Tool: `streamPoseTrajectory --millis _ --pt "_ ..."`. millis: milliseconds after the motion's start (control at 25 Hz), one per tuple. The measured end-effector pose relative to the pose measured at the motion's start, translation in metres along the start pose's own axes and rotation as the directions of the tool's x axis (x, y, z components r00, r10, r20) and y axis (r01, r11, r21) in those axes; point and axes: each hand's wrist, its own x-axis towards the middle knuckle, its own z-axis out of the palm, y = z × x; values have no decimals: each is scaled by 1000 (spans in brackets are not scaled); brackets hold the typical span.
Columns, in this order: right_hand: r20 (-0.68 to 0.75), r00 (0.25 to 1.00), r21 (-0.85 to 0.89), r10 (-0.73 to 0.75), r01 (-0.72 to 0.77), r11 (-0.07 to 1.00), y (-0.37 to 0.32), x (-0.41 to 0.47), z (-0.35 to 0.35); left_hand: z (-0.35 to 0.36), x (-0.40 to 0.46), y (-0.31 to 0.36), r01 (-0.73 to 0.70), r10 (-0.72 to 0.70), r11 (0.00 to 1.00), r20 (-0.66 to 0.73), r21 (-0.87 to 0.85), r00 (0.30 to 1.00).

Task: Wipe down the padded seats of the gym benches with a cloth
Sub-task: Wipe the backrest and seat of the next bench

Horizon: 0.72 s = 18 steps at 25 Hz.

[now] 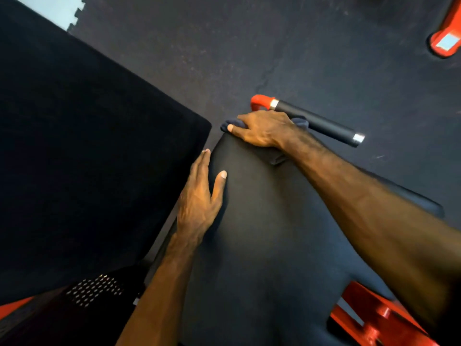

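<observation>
Bench seat, black padded vinyl (262, 233), fills the middle of the view, narrowing toward its far end, and both hands are on it. Starting at the left: a large black padded panel (87, 146) takes up that whole side, with a patch of perforated dark metal (94, 290) showing under its lower edge. Just beside that panel comes the left hand (199, 201), laid flat along the seat's left edge, fingers (205, 161) straight and together, pointing away from the camera, thumb spread onto the seat's top; nothing is gripped there, it simply rests on the padding. Moving right, up at the narrow far tip of the seat, the right hand (262, 131) presses down on a dark navy cloth (230, 124), fingers curled over the bunched fabric, thumb tucked against its near side; more of the cloth peeks out beyond the knuckles and under the wrist. The right forearm runs diagonally across the seat from the lower right. Just past that hand lies a black cylindrical grip handle with silver end collars (316, 122), joined at its left end to a red metal bend. Dark speckled rubber floor matting (299, 46) lies behind it all. Bottom right, red steel frame parts (374, 318) show under the seat, and another red frame foot (446, 41) sits in the top right corner.
</observation>
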Motion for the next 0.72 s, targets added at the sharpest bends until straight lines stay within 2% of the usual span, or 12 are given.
streamPoseTrajectory --millis 120,240,280,440,600,640,720 --pt "71 990 -161 -119 129 979 -40 10 3 -2 -12 -4 38 -39 999 -46 -35 998" --pt "180 958 -444 -223 282 851 -88 15 22 1 -20 -10 32 -42 995 -111 -97 993" --pt "198 949 -486 -247 314 816 -98 14 27 0 -27 -13 52 -65 992 -118 -111 991" --pt "145 913 -503 -380 399 767 -89 0 33 -8 -62 -15 73 -83 993 -112 -96 990" --pt "145 965 -341 -218 255 905 -69 17 9 -22 -49 -12 83 -90 994 -94 -70 991" --pt "128 974 -325 -187 219 920 -68 18 5 -26 -45 -15 105 -113 991 -94 -83 989" --pt "99 970 -414 -222 243 877 -76 15 13 -32 -48 -22 159 -168 981 -78 -111 983"
